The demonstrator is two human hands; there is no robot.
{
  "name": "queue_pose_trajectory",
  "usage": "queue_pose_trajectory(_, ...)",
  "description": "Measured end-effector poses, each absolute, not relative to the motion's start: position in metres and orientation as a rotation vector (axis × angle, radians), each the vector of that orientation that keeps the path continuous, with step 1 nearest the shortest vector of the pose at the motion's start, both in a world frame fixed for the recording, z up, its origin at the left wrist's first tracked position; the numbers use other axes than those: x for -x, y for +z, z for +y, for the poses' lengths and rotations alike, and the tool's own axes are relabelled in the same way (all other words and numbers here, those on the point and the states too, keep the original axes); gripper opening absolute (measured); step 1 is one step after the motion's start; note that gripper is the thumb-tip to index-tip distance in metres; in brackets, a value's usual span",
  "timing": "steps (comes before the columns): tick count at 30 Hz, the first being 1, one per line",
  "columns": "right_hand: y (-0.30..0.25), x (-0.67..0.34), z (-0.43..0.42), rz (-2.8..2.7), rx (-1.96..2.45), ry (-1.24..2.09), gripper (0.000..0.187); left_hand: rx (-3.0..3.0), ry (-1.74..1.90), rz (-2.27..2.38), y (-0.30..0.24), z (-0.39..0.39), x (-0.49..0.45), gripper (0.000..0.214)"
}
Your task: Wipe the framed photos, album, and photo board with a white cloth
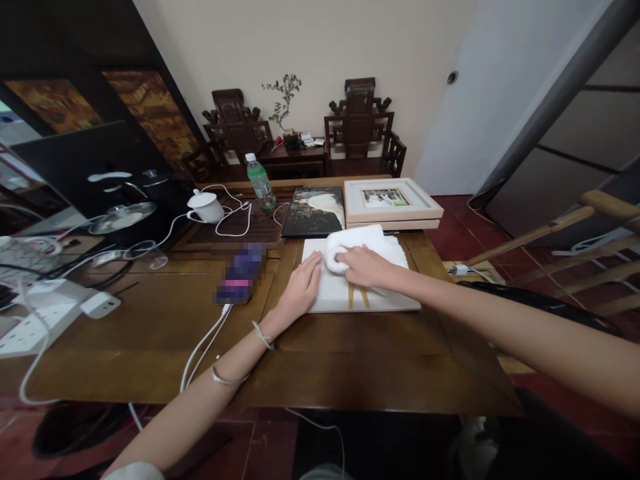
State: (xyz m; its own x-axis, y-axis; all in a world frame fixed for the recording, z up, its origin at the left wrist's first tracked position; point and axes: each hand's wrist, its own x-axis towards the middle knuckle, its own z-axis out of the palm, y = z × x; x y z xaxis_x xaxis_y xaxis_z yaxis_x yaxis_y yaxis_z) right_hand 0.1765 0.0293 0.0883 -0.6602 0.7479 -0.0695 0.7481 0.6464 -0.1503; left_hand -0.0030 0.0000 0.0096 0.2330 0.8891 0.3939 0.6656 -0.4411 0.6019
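Note:
A white panel [325, 297] with yellow strokes near its front edge lies flat on the wooden table. My right hand [367, 265] grips a folded white cloth [363, 239] and rests it on the panel, covering much of its surface. At the panel's left edge, my left hand [305, 283] lies with its fingers stretched out, touching the panel and holding nothing. Beneath the cloth, the rest of the panel's face is hidden.
Behind the panel lie a dark picture book or album [316, 207] and stacked light-wood frames [393, 200]. Leftward are a blurred phone [240, 273] on a cable, a green bottle [260, 180], a lidded white cup [206, 207], a pot [123, 220] and a power strip [45, 313].

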Motion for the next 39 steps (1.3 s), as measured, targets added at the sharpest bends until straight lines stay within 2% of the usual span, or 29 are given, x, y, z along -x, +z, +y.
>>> queue_pose_trajectory(5, 0.082, -0.149, 0.042, 2.846, -1.295, -0.293, 0.041, -2.048, 1.231, 1.462, 0.017, -0.002, 0.004, 0.046)
queue_pose_trajectory(10, 0.077, -0.149, 0.007, 3.003, -0.887, -0.376, 0.035, -1.897, 1.335, 1.472, 0.018, -0.002, 0.006, 0.054)
queue_pose_trajectory(13, 0.090, -0.158, -0.021, 2.943, -0.793, -0.470, 0.030, -1.894, 1.341, 1.450, 0.018, -0.002, 0.006, 0.055)
queue_pose_trajectory(19, 0.120, -0.179, -0.040, 2.728, -0.908, -0.577, 0.024, -2.068, 1.194, 1.459, 0.018, -0.005, 0.000, 0.043)
queue_pose_trajectory(26, 0.107, -0.187, 0.015, 2.726, -1.251, -0.291, 0.034, -2.266, 0.879, 1.517, 0.012, -0.005, -0.002, 0.034)
queue_pose_trajectory(29, 0.102, -0.173, 0.042, 2.727, -1.328, -0.272, 0.034, -2.331, 0.795, 1.523, 0.011, -0.004, -0.001, 0.034)
queue_pose_trajectory(39, 0.106, -0.121, 0.073, 2.883, -1.101, -0.469, 0.028, -2.456, 0.799, 1.475, 0.014, -0.003, 0.004, 0.031)
